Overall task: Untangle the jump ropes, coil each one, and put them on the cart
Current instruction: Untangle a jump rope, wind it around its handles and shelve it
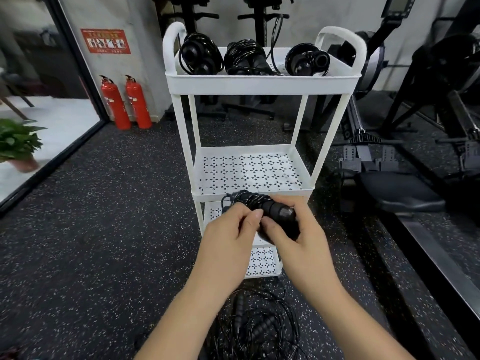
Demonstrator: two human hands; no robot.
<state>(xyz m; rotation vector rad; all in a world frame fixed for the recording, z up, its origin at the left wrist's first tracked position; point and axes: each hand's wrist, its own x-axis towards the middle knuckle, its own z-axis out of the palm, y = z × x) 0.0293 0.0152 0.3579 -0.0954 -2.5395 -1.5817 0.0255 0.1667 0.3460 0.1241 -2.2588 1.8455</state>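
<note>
Rope in hand: head view shows a coiled jump rope [262, 207], thin black cord wound around its foam handles, at lower centre of the frame, in front of the lower shelves of the cart [262, 83].
Handling: likely light and springy; the slick cord will probably try to unwind, so hold across wraps and handles together.
Left hand [228, 237]: fingers curled, thumb and forefinger pinching the cord at the bundle's near side.
Right hand [298, 237]: fingers wrapped under the handles, thumb pressing on top.
Top tray: three coiled ropes [245, 59] lie side by side, upper centre.
Tangled ropes [259, 326]: on the speckled floor [104, 229], bottom centre, between the forearms.
</note>
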